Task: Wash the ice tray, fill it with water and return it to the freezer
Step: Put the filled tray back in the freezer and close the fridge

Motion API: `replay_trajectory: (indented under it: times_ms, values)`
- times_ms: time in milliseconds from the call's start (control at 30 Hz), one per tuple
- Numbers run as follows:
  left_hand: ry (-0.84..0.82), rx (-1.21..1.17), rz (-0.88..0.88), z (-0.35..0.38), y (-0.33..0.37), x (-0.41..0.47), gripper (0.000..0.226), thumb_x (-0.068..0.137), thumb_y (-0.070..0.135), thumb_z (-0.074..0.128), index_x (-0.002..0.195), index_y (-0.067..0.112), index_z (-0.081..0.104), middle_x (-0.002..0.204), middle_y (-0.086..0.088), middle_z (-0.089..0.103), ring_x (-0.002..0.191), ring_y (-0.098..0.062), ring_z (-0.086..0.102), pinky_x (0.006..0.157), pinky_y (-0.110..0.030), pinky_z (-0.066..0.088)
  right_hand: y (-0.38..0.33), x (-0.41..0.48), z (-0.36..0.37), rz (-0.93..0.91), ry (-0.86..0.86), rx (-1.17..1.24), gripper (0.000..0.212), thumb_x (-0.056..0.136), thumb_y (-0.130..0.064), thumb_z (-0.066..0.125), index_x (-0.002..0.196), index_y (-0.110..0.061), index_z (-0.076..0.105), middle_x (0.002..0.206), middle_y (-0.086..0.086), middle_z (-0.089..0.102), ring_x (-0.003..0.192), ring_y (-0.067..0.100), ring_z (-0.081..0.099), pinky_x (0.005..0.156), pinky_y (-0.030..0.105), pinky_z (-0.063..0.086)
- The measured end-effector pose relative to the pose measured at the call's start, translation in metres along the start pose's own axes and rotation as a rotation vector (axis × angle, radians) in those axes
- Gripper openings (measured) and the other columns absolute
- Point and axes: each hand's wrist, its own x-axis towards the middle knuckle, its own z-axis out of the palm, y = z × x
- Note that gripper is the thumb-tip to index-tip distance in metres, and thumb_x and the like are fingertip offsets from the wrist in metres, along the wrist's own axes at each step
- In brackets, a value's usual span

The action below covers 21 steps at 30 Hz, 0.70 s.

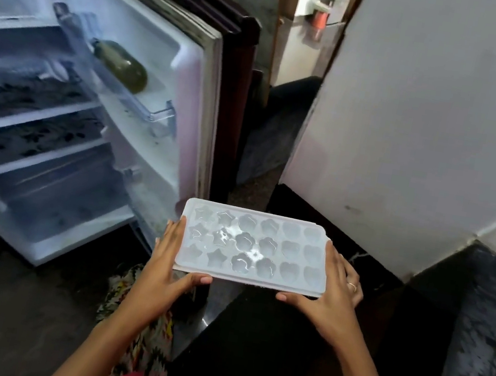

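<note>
- We see the tray (254, 248) held level between both hands, cups up.
- The left hand (170, 260) grips its left end and the right hand (333, 297) its right end; the rim hides the right fingertips.
- We cannot tell whether the cups hold water.
- Left beyond the grip, the open fridge (56, 109) is blurred.

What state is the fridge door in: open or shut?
Open. The fridge door stands swung wide, its inner rack holding a green bottle, and the interior shelves show.
</note>
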Motion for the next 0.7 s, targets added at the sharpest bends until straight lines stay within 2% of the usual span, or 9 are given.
replay_trajectory:
  times_ms: [133, 200, 267, 367, 467, 600, 700]
  values:
    - [0.039, -0.019, -0.061, -0.026, -0.018, -0.008, 0.105, 0.055, 0.073, 0.056, 0.139, 0.048, -0.002, 0.137, 0.042, -0.007, 0.137, 0.007, -0.012, 0.112, -0.026, 0.002, -0.024, 0.009, 0.022, -0.048, -0.053, -0.008, 0.135, 0.035, -0.077, 0.058, 0.149, -0.032, 0.004, 0.156, -0.012, 0.01, 0.135, -0.004, -0.009, 0.117, 0.044, -0.004]
    - [0.056, -0.035, -0.087, -0.04, -0.028, -0.011, 0.107, 0.056, 0.073, 0.057, 0.142, 0.046, 0.0, 0.144, 0.036, -0.004, 0.14, 0.005, -0.009, 0.116, -0.032, 0.005, -0.038, 0.013, 0.033, -0.069, -0.073, -0.004, 0.135, 0.035, -0.076, 0.06, 0.149, -0.032, 0.004, 0.156, -0.012, 0.01, 0.135, -0.005, -0.008, 0.118, 0.046, -0.002]
    - [0.085, -0.044, -0.103, -0.057, -0.038, -0.012, 0.106, 0.056, 0.072, 0.059, 0.142, 0.047, 0.001, 0.144, 0.037, -0.003, 0.142, 0.003, -0.008, 0.118, -0.036, 0.006, -0.053, 0.019, 0.047, -0.087, -0.087, -0.012, 0.135, 0.036, -0.073, 0.065, 0.149, -0.031, 0.005, 0.156, -0.011, 0.012, 0.135, -0.004, -0.005, 0.118, 0.049, 0.001]
    - [0.121, -0.028, -0.104, -0.085, -0.048, -0.012, 0.104, 0.056, 0.072, 0.058, 0.139, 0.049, -0.001, 0.135, 0.046, -0.005, 0.14, 0.007, -0.01, 0.114, -0.029, 0.004, -0.074, 0.03, 0.069, -0.134, -0.113, -0.025, 0.139, 0.031, -0.08, 0.063, 0.15, -0.031, 0.009, 0.155, -0.009, 0.018, 0.141, 0.011, 0.003, 0.115, 0.055, 0.009]
    - [0.162, -0.036, -0.133, -0.113, -0.061, -0.017, 0.102, 0.054, 0.072, 0.058, 0.136, 0.051, 0.0, 0.135, 0.045, -0.005, 0.139, 0.009, -0.009, 0.112, -0.024, 0.004, -0.098, 0.037, 0.094, -0.172, -0.153, -0.023, 0.141, 0.03, -0.084, 0.062, 0.15, -0.029, 0.011, 0.154, -0.009, 0.021, 0.141, 0.014, 0.01, 0.115, 0.053, 0.012]
    - [0.226, -0.049, -0.171, -0.151, -0.082, -0.021, 0.105, 0.053, 0.071, 0.059, 0.137, 0.049, 0.001, 0.144, 0.032, -0.003, 0.14, 0.007, -0.009, 0.11, -0.022, 0.007, -0.133, 0.047, 0.129, -0.211, -0.187, -0.034, 0.137, 0.033, -0.079, 0.062, 0.15, -0.028, 0.012, 0.154, -0.009, 0.02, 0.139, 0.012, 0.01, 0.115, 0.051, 0.012]
    - [0.267, -0.041, -0.169, -0.178, -0.099, -0.022, 0.108, 0.06, 0.062, 0.071, 0.14, 0.045, 0.001, 0.149, 0.025, -0.002, 0.138, 0.01, -0.01, 0.109, -0.02, 0.008, -0.155, 0.058, 0.156, -0.248, -0.206, -0.013, 0.146, 0.027, -0.09, 0.058, 0.15, -0.026, 0.014, 0.155, -0.005, 0.019, 0.142, 0.016, 0.012, 0.116, 0.052, 0.014]
